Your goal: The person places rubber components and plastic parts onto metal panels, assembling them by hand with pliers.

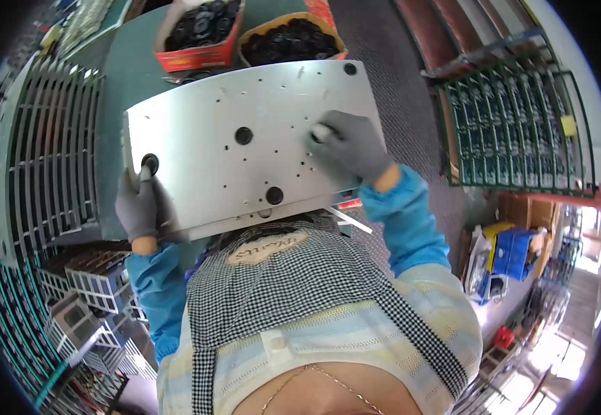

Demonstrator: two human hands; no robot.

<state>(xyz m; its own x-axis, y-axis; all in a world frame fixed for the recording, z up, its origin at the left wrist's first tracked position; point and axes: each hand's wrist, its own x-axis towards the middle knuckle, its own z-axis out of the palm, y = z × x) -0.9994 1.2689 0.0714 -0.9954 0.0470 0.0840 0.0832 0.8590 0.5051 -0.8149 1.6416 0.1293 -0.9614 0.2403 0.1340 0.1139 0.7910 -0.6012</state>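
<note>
A silver metal panel (189, 138) with small holes lies across the bench in front of me. Black round rubber grommets sit in it, among them a middle grommet (243, 135), a near one (274, 196) and one at the far right corner (349, 69). My left hand (140, 204), in a grey glove, grips the panel's left end, its fingertips against another black grommet (149, 162). Over the panel's right part is my right hand (352, 145), also gloved and blurred, its fingers closed. A pale spot shows at those fingertips; whether it is a held thing cannot be told.
Beyond the panel stand a red box (196, 59) and a cardboard box (290, 41), both filled with black rubber parts, on the green bench (131, 62). Metal racks (51, 152) rise at the left, a green wire rack (522, 131) at the right. A blue bin (513, 254) lies farther right.
</note>
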